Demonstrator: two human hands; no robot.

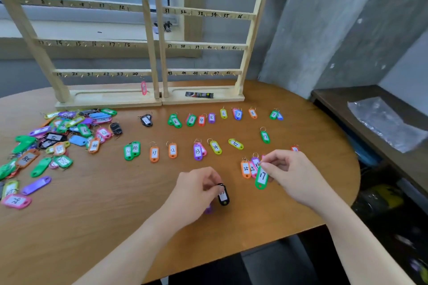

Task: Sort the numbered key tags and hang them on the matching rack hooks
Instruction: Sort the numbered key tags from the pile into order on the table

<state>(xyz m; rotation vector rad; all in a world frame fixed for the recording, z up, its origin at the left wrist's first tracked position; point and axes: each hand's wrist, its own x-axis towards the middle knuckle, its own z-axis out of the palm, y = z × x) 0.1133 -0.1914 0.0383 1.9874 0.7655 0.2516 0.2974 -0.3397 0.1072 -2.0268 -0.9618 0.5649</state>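
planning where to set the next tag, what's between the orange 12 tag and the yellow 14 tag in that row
In the head view, between the orange 12 tag and the yellow 14 tag lies the purple 13 tag, with a pink tag tucked partly under it.

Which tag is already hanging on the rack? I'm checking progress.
Only the pink tag, hanging below the 24 mark on the left rack, bottom rail. Every other tag lies on the table or is held in a hand.
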